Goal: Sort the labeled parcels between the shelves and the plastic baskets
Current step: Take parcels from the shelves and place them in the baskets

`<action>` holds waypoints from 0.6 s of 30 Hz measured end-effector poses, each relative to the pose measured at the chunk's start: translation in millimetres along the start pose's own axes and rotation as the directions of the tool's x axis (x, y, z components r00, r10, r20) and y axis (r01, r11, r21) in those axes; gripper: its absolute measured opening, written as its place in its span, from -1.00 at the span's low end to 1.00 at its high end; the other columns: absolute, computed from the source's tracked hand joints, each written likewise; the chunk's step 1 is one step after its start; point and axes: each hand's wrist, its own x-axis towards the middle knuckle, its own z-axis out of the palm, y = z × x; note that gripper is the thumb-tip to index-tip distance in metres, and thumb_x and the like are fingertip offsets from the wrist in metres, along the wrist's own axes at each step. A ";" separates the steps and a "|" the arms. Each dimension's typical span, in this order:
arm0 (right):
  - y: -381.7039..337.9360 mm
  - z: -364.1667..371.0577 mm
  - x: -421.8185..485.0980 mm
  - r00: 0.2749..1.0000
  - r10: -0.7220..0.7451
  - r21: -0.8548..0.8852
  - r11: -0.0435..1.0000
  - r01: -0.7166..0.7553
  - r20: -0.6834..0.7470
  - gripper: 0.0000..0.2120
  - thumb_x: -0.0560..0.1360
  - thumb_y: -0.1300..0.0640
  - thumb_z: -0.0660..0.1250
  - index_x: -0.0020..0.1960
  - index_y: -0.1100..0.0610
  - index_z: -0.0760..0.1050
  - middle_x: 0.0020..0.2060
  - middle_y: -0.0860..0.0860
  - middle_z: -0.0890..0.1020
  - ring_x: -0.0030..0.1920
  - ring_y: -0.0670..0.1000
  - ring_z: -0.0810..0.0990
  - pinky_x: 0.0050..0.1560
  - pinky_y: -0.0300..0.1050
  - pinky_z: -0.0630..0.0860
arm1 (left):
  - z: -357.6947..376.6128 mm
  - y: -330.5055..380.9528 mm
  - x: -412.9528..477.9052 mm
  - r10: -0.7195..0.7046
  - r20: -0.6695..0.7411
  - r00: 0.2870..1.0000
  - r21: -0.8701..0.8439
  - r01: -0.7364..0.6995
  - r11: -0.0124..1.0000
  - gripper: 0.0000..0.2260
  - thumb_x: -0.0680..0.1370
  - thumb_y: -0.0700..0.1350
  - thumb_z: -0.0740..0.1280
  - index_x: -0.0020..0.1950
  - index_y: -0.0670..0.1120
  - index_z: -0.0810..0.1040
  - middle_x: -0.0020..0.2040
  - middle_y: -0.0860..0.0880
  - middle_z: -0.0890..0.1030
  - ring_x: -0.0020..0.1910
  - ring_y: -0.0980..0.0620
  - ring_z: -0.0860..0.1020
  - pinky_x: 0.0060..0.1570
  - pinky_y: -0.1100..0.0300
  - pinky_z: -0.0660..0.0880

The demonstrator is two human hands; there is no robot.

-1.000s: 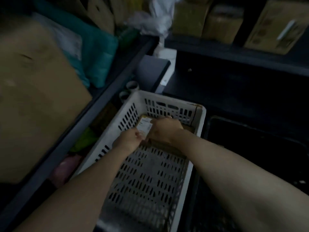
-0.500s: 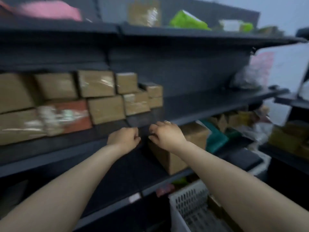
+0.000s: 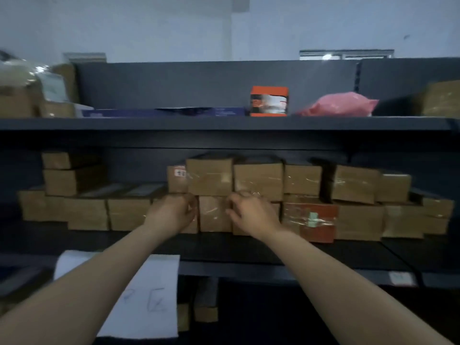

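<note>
Up from the basket, the left hand (image 3: 174,212) and right hand (image 3: 252,216) are now gripping a taped cardboard parcel (image 3: 214,215) between curled fingers (image 3: 232,209), slotting it into the middle shelf (image 3: 249,247)'s lower row; this placement is likely nearing completion.

Hanging white sheet (image 3: 139,295) — a handwritten "P" and a boxy character, blurred.

Two hands (image 3: 171,214) (image 3: 254,216); over dozen brown parcels (image 3: 257,180); one orange box (image 3: 269,101); one pink bag (image 3: 341,104); one paper sheet (image 3: 149,295).
</note>
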 end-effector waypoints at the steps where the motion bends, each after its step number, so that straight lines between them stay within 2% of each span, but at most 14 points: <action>1: -13.7 7.5 11.8 0.999 -0.032 0.015 0.999 0.032 0.000 -0.69 0.60 0.00 0.17 0.32 0.04 0.43 0.18 0.04 0.53 0.21 0.13 0.48 0.06 -0.04 0.43 | -2.7 -17.8 -0.5 -0.019 -0.013 1.000 0.003 0.019 1.000 -0.87 0.58 -0.01 0.21 0.08 0.02 0.48 0.00 -0.04 0.57 -0.05 -0.04 0.55 -0.02 0.03 0.55; 5: -57.9 38.3 57.8 0.993 -0.121 0.099 0.988 0.119 0.012 -0.67 0.60 0.02 0.19 0.34 0.03 0.45 0.21 0.04 0.53 0.23 0.10 0.47 0.15 -0.03 0.46 | -9.5 -78.7 -0.2 -0.068 -0.048 0.997 0.055 0.071 0.996 -0.78 0.59 0.00 0.19 0.21 0.02 0.47 0.10 -0.02 0.56 0.04 -0.01 0.53 -0.05 0.14 0.49; 10: -101.0 77.4 110.1 0.974 -0.215 0.248 0.949 0.192 0.067 -0.65 0.60 0.06 0.22 0.36 0.10 0.43 0.22 0.09 0.48 0.17 0.12 0.52 0.10 0.05 0.52 | -8.9 -140.4 8.4 -0.148 -0.104 0.983 0.008 0.150 0.989 -0.76 0.59 -0.04 0.22 0.23 -0.02 0.49 0.12 -0.04 0.58 0.07 -0.03 0.54 0.02 0.11 0.50; 14: -123.0 101.8 149.7 0.949 -0.305 0.267 0.923 0.276 0.074 -0.64 0.60 0.06 0.23 0.36 0.11 0.42 0.24 0.07 0.45 0.20 0.08 0.49 0.14 0.02 0.49 | -6.5 -177.1 23.3 -0.196 -0.147 0.970 0.014 0.200 0.980 -0.73 0.57 -0.03 0.25 0.26 -0.02 0.48 0.16 -0.04 0.57 0.13 -0.05 0.52 0.04 0.13 0.48; 18: -147.1 121.2 189.8 0.942 -0.331 0.339 0.895 0.291 0.064 -0.61 0.60 0.03 0.23 0.40 0.06 0.38 0.25 0.02 0.42 0.23 0.03 0.46 0.17 -0.03 0.48 | -12.6 -217.5 33.0 -0.228 -0.177 0.957 0.045 0.239 0.970 -0.69 0.56 -0.04 0.26 0.30 -0.01 0.46 0.23 -0.06 0.52 0.20 -0.07 0.47 0.10 0.12 0.45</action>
